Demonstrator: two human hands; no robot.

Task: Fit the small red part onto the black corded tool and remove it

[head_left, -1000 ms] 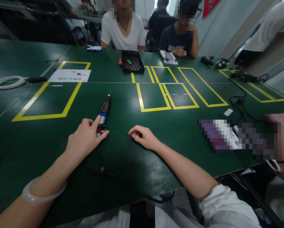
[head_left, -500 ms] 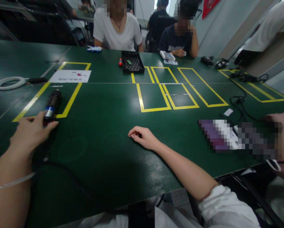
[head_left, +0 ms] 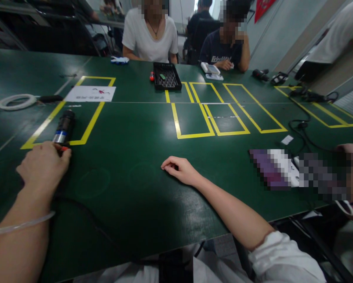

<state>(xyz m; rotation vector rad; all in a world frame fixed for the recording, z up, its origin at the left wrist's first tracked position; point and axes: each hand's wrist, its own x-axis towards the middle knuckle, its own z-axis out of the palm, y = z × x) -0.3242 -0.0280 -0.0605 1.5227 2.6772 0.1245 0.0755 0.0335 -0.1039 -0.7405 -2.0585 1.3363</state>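
Note:
At the left of the table, my left hand (head_left: 45, 165) is closed round the near end of a black corded tool (head_left: 63, 127). The tool is cylindrical, with a silver and blue band and a bit of red by my thumb; its grip is mostly hidden under my hand. It lies pointing away from me, inside a yellow-taped rectangle. A dark cord (head_left: 88, 214) runs from near my wrist towards the front edge. In the middle, my right hand (head_left: 181, 169) rests on the green table (head_left: 141, 196), its fingers curled in and nothing visible in them.
A printed white sheet (head_left: 91, 94) and a white ring-shaped coil (head_left: 16, 102) lie beyond my left hand. Further back are a black tray (head_left: 166, 76) and a white device (head_left: 210, 69). Two people sit opposite. On the right are a purple-and-white item (head_left: 272, 169) and cables (head_left: 302, 125).
My left hand has closed round the near end of the tool, where its fingers were spread before. My right hand stays curled on the table. The whole view has shifted slightly.

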